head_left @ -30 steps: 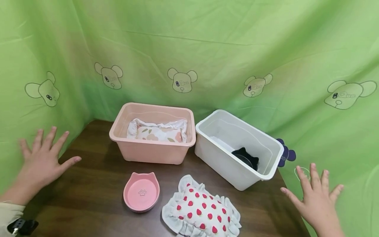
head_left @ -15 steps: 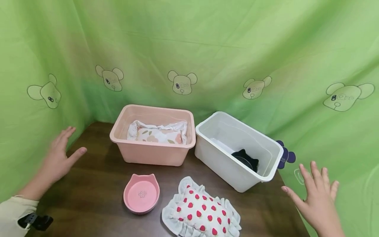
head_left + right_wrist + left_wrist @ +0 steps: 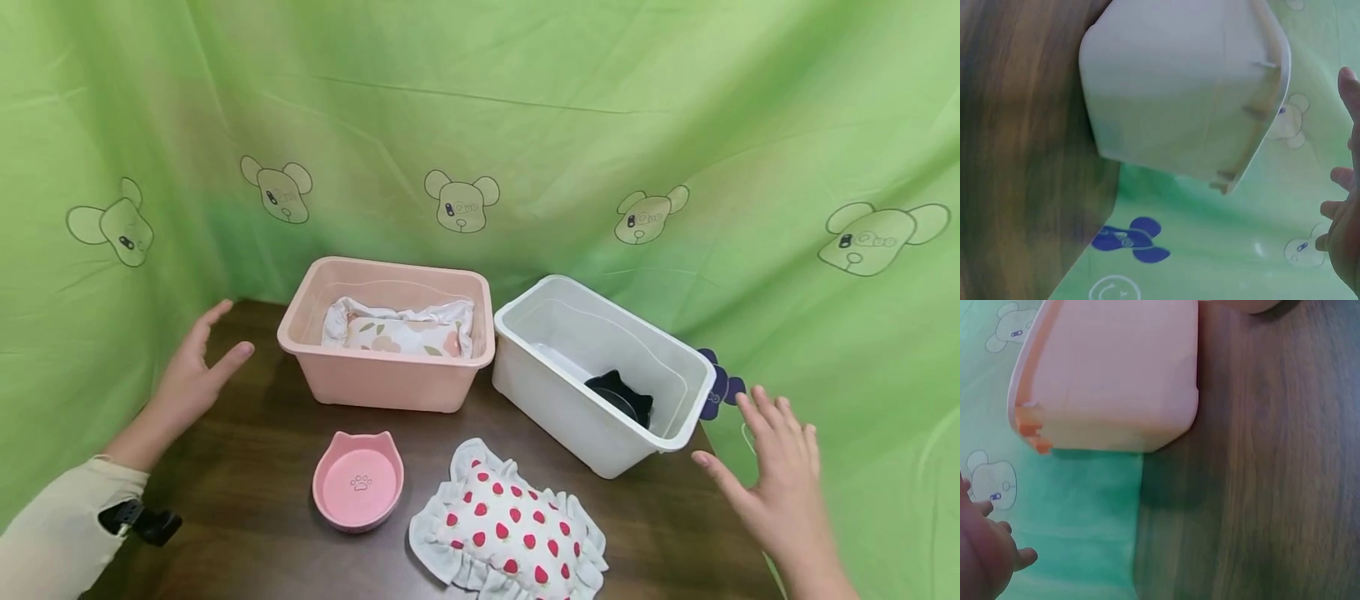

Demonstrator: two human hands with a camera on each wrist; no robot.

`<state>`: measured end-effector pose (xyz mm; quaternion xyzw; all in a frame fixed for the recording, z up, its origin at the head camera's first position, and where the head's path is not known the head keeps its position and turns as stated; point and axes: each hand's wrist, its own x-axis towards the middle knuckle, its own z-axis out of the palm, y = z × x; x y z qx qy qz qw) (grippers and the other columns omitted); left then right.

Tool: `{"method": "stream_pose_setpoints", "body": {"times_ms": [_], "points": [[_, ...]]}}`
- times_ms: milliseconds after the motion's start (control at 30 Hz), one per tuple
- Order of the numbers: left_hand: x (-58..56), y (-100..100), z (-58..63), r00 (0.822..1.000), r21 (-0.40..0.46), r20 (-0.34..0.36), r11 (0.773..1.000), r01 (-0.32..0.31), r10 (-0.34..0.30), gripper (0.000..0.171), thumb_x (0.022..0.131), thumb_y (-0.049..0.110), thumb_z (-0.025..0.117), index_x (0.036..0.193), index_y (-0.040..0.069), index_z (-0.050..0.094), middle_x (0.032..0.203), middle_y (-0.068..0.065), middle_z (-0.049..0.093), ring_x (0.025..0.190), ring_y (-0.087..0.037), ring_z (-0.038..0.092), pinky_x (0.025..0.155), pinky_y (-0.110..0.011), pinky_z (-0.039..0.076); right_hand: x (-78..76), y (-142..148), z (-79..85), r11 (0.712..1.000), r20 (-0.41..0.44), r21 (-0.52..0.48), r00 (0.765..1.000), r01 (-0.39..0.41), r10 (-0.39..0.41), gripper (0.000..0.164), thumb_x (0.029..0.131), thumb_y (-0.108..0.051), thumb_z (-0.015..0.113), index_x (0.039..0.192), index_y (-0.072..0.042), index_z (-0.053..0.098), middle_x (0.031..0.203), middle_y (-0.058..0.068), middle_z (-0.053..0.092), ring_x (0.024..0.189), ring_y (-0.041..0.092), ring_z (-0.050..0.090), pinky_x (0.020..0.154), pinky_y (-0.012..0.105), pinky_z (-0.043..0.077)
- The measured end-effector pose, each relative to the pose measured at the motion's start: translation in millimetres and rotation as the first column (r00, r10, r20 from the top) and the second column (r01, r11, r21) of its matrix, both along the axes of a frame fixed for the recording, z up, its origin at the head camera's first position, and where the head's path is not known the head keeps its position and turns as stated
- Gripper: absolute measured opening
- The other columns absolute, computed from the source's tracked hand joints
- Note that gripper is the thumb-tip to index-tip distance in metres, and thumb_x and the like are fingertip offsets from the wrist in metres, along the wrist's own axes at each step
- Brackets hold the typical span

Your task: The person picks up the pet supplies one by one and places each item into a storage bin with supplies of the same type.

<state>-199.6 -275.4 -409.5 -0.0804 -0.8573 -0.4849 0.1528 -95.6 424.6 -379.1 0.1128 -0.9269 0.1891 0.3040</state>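
Observation:
My left hand [image 3: 187, 383] is held in the air left of the pink bin [image 3: 393, 387], thumb and fingers apart and holding nothing. A floral cushion with a white frill [image 3: 405, 335] lies inside that bin. On the other side, my right hand [image 3: 780, 475] hovers just right of the white bin [image 3: 555, 408], its fingers spread with nothing in them. A black cat-eared bowl [image 3: 626, 402] sits inside the white bin. Nearer to me, a pink cat-eared bowl [image 3: 360, 483] with a paw print stands beside a strawberry-print cushion [image 3: 517, 529] with a pale frill.
Everything stands on a dark wooden table [image 3: 247, 517]. Green cloth [image 3: 555, 108] printed with bear heads hangs behind and along both sides. A dark purple shape [image 3: 720, 387] on the cloth shows past the white bin's right end.
My left hand has moved right toward the pink bin, turning from palm-down spread to more side-on. My right hand has shifted slightly left toward the white bin. The bins, bowls and cushions stay put.

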Motion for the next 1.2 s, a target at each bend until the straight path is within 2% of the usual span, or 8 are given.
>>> {"method": "stream_pose_setpoints", "body": {"times_ms": [133,300,433,667,767,933,1000,1200], "points": [[-5.3,8,3.1,0.999,0.016,0.021,1.000,0.026,-0.026,0.077,0.102,0.032,0.060,0.165,0.018,0.018,0.170,-0.018,0.016,0.153,-0.050,0.009,0.114,-0.077,0.012,-3.2,-8,4.3,0.999,-0.019,0.000,0.999,-0.039,0.039,0.095,0.077,-0.026,0.088,0.158,-0.013,0.040,0.164,0.018,0.034,0.156,0.037,0.017,0.125,0.060,-0.003],[-16.3,18,5.9,0.998,0.005,0.036,0.999,0.046,-0.047,0.079,0.101,0.035,0.062,0.166,0.019,0.018,0.170,-0.014,0.015,0.154,-0.045,0.011,0.115,-0.076,0.014,-6.4,-19,9.3,0.997,-0.026,0.009,0.997,-0.079,0.079,0.096,0.075,-0.025,0.089,0.157,-0.013,0.042,0.161,0.019,0.039,0.156,0.034,0.020,0.125,0.060,0.001],[-26.2,24,3.8,0.996,0.005,0.054,0.998,0.064,-0.064,0.081,0.101,0.038,0.062,0.166,0.019,0.017,0.171,-0.012,0.013,0.155,-0.043,0.010,0.117,-0.073,0.015,-6.3,-28,10.0,0.995,-0.009,0.029,0.995,-0.099,0.099,0.098,0.074,-0.026,0.089,0.158,-0.014,0.040,0.162,0.017,0.038,0.156,0.032,0.020,0.126,0.057,0.002],[-39.7,29,-3.5,0.992,0.055,0.080,0.995,0.088,-0.093,0.082,0.102,0.038,0.060,0.166,0.018,0.014,0.172,-0.010,0.009,0.157,-0.039,0.006,0.119,-0.071,0.012,-2.3,-42,2.3,0.984,0.005,0.072,0.987,-0.160,0.160,0.099,0.073,-0.031,0.088,0.157,-0.010,0.041,0.163,0.014,0.037,0.156,0.030,0.020,0.127,0.052,0.002],[-46.4,33,-6.5,0.992,0.056,0.072,0.994,0.099,-0.103,0.083,0.101,0.037,0.062,0.166,0.016,0.014,0.172,-0.010,0.009,0.157,-0.038,0.005,0.119,-0.072,0.010,-0.5,-47,-0.8,0.979,-0.010,0.094,0.983,-0.181,0.183,0.093,0.077,-0.041,0.085,0.155,-0.008,0.044,0.161,0.015,0.040,0.155,0.031,0.024,0.128,0.051,0.004],[-53.3,37,-10.5,0.992,0.046,0.071,0.994,0.099,-0.102,0.087,0.098,0.038,0.064,0.166,0.014,0.015,0.172,-0.011,0.010,0.157,-0.039,0.004,0.119,-0.072,0.008,4.2,-54,-7.2,0.971,-0.091,0.136,0.973,-0.199,0.212,0.085,0.090,-0.066,0.064,0.148,-0.005,0.054,0.154,0.015,0.050,0.149,0.029,0.036,0.128,0.049,0.011],[-54.8,39,-12.3,0.992,0.039,0.075,0.994,0.100,-0.103,0.087,0.098,0.038,0.065,0.166,0.013,0.016,0.172,-0.011,0.010,0.157,-0.040,0.003,0.119,-0.073,0.006,6.9,-58,-10.4,0.966,-0.125,0.139,0.964,-0.218,0.236,0.083,0.092,-0.068,0.059,0.144,-0.003,0.057,0.150,0.015,0.054,0.148,0.026,0.039,0.128,0.047,0.013],[-56.0,44,-14.8,0.994,0.031,0.067,0.996,0.089,-0.091,0.084,0.098,0.038,0.066,0.163,0.007,0.023,0.171,-0.014,0.013,0.156,-0.043,0.006,0.118,-0.073,0.008,14.7,-73,-19.6,0.948,-0.182,0.136,0.933,-0.288,0.309,0.076,0.095,-0.062,0.061,0.135,0.002,0.063,0.143,0.017,0.060,0.147,0.022,0.041,0.126,0.037,0.018]]}}
